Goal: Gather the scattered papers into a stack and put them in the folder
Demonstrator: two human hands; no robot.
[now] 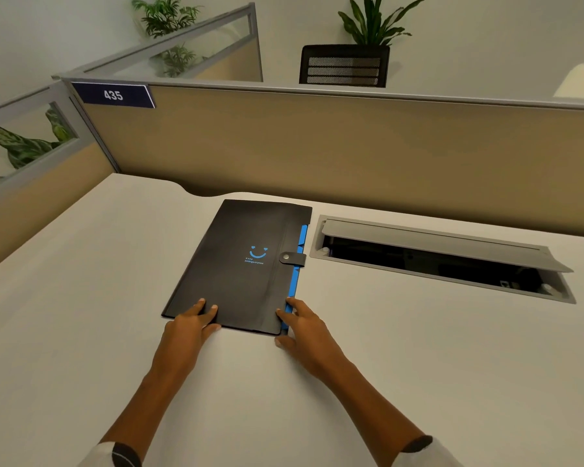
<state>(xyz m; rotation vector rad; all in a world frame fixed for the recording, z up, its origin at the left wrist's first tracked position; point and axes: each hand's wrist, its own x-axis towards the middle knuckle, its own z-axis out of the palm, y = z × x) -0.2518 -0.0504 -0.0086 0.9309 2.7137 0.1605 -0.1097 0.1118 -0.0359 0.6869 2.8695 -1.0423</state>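
Observation:
A black folder [240, 261] with a blue smiley print lies flat on the white desk [81, 298], closed by a snap strap on its right edge. Blue divider tabs stick out along that edge. My left hand [191, 323] rests on the folder's near left corner, fingers on the cover and thumb at the near edge. My right hand [300, 326] touches the near right corner by the blue tabs, fingers spread. No loose papers are visible on the desk.
An open grey cable hatch [442, 254] is sunk into the desk right of the folder. Beige partition walls [317, 146] enclose the desk at the back and left, with a "435" sign [113, 95]. A black mesh chair and plants stand beyond.

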